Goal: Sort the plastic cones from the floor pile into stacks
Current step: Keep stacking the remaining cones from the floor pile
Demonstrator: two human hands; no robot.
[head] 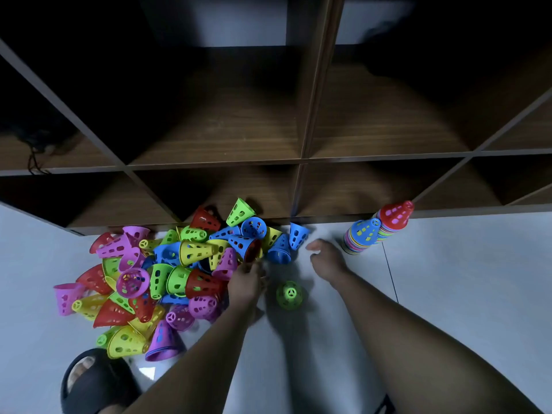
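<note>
So: the pile of cones [167, 273] is spread over the floor [463, 279] right against the shelf unit [301, 162]. Two mixed-colour stacks are stood up off to the right, a blue-topped stack [363, 234] just beside a taller red-topped stack [394, 218]. One green cone [289, 294] is sat upright on its own between the two forearms.

The left hand [246, 282] is pushed into the near edge of the pile, right at the mouth of a blue cone [239, 242]. The fingers are blurred and half buried, so whether anything is actually gripped can't be told. The right hand [325, 258] is held loose and half-curled near the stacks, with nothing in it.

Handling-wise, thin perforated plastic is what's being dealt with, so probably feather-light, a bit springy and easily sent rolling. A pinch at the wide rim, or fingers hooked through the holes, is likely the safest hold. Nested pairs may need to be pulled apart.
</note>
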